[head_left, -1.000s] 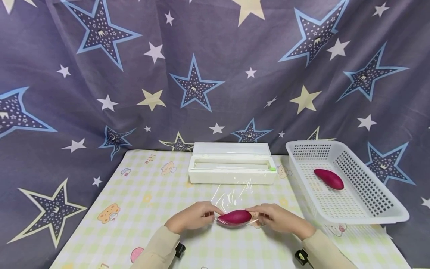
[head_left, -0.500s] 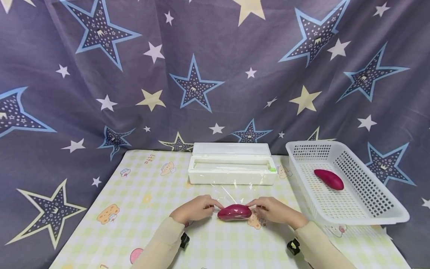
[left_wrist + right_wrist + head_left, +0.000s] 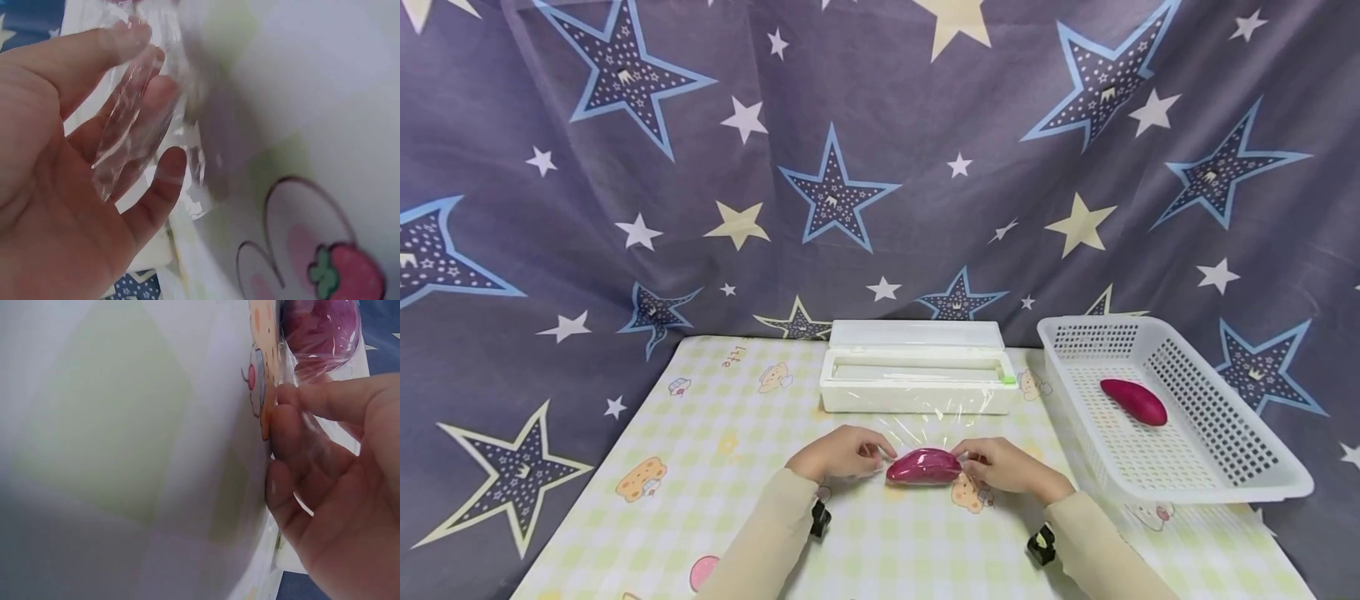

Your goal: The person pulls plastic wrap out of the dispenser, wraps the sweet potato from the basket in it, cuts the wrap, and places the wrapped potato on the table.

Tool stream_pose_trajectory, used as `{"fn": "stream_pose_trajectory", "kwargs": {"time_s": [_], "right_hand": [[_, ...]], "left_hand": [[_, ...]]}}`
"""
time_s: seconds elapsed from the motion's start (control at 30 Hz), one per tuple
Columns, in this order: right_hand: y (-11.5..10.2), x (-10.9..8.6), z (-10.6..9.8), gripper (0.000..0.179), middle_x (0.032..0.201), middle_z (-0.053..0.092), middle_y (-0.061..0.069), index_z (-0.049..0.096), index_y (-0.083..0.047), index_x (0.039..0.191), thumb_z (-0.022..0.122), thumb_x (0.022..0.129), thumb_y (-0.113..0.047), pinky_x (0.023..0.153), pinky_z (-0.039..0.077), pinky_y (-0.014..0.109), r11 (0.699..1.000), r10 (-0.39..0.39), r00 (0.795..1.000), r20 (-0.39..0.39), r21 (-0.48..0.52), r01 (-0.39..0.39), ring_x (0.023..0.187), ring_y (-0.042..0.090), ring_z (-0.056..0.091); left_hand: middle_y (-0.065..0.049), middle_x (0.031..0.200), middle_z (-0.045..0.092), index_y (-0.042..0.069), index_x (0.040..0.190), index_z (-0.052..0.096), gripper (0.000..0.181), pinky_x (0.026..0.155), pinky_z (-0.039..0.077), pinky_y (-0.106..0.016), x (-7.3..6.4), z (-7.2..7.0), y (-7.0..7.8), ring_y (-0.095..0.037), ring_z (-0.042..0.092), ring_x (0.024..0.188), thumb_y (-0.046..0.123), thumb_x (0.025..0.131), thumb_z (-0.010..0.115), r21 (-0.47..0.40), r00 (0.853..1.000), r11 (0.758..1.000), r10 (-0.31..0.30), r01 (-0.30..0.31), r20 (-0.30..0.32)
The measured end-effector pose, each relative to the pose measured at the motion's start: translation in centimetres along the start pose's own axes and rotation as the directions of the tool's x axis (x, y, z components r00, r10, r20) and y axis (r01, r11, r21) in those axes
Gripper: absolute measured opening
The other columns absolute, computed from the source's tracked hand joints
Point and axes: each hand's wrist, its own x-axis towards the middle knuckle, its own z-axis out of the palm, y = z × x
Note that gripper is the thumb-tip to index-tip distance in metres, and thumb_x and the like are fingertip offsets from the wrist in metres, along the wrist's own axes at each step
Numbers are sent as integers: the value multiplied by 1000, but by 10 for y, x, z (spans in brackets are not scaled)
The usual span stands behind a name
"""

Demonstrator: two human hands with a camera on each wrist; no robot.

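Note:
A purple-red sweet potato [image 3: 923, 467], glossy under clear cling film, lies on the table between my hands. The cling film [image 3: 917, 427] stretches in creases from it towards a white dispenser box [image 3: 916, 400]. At the left end, my left hand [image 3: 844, 453] holds loose film between thumb and fingers; crumpled film [image 3: 128, 134] crosses those fingers in the left wrist view. My right hand [image 3: 1009, 465] pinches film beside the other end. In the right wrist view, the wrapped sweet potato [image 3: 322, 328] shows just beyond the thumb and forefinger.
The dispenser's lid [image 3: 916, 334] stands raised at the back, with a green piece [image 3: 1008, 380] at the box's right end. To the right, a white perforated basket [image 3: 1213, 492] holds another sweet potato [image 3: 1135, 402]. A checked cloth [image 3: 700, 467] covers the table.
The sweet potato has moved slightly forward towards the box, and film now covers its top. Both hands have moved forward with it. The basket and box stay in place.

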Motion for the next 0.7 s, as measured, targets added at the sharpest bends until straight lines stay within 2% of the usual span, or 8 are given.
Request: {"fn": "stream_pose_trajectory", "kwargs": {"time_s": [0.17,0.27,0.33,0.4,0.47,0.57,0.7], "right_hand": [[0,-1,-1,24,67,60,0,66,-12,123,53,104,-8,54,45,24,1000,18,1000,1,12,-18,56,7,53],[0,-2,-1,23,67,60,0,67,-13,122,53,104,-9,53,45,23,1000,16,1000,0,10,-16,56,7,52],[0,-2,-1,22,68,60,0,67,-14,121,53,104,-9,53,45,23,1000,13,1000,-3,7,-13,56,7,52],[0,-2,-1,22,68,60,0,67,-14,121,54,104,-10,53,45,23,1000,11,1000,-7,0,-11,56,7,52],[0,-2,-1,22,69,60,-1,68,-14,121,54,104,-10,53,45,23,1000,13,1000,-10,-4,-13,56,7,52],[0,-2,-1,22,69,60,-2,68,-15,120,54,104,-10,54,46,24,1000,13,1000,-12,-9,-13,56,6,53],[-1,-2,-2,22,69,60,-3,68,-15,120,55,103,-10,54,46,24,1000,-1,1000,-14,-25,1,56,6,53]], "left_hand": [[-4,107,70,9,123,70,29,85,52,-32,-7,-11,-3,-15,63,96,15,94,71,-133,1000,991,-24,23,0],[-9,114,70,6,124,69,31,91,51,-38,-10,-17,0,-21,64,103,16,95,70,-128,998,992,3,-12,-65],[-9,115,70,6,121,70,28,93,51,-44,-10,-17,7,-24,63,105,15,95,69,-67,991,996,42,-51,-128],[-5,114,70,9,118,72,25,97,49,-45,-8,-15,18,-24,63,108,15,93,70,33,980,996,93,-89,-177],[-1,115,70,11,117,73,25,101,48,-42,-3,-8,28,-21,62,111,14,92,71,133,971,984,146,-122,-188],[4,116,69,13,118,74,28,102,47,-32,2,4,40,-13,62,112,14,89,74,242,967,956,206,-165,-153],[2,117,68,11,124,71,39,98,48,-25,7,21,46,-9,62,108,16,86,80,317,970,931,221,-179,-100]]}}
